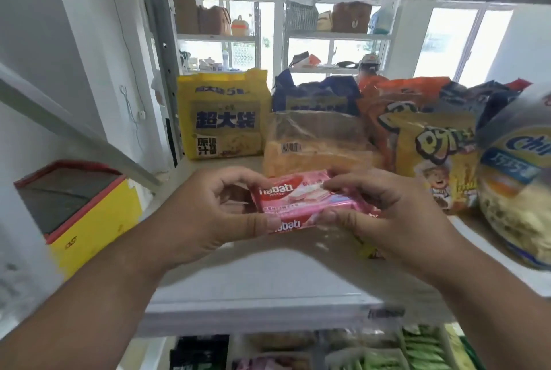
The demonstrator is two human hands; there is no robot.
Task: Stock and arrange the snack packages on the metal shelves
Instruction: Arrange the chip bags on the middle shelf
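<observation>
Both hands, left (205, 214) & right (384, 214), pinch pink wafer packs (301, 205) by the ends, fingers curled, just above shelf (253, 277) front edge. Bread bag (316, 140) just behind.

A shop stockroom: metal shelves (256, 304) packed with snack bags (432, 155) and noodle packs (222, 119).

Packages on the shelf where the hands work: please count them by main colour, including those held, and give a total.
Yellow: 3 (noodle bag, snack bag, chips bag)
Pink: 2 wafer packs, held by left hand and right hand
Blue: 1
Orange: 1
Clear: 1 bread bag
Total: 8
</observation>
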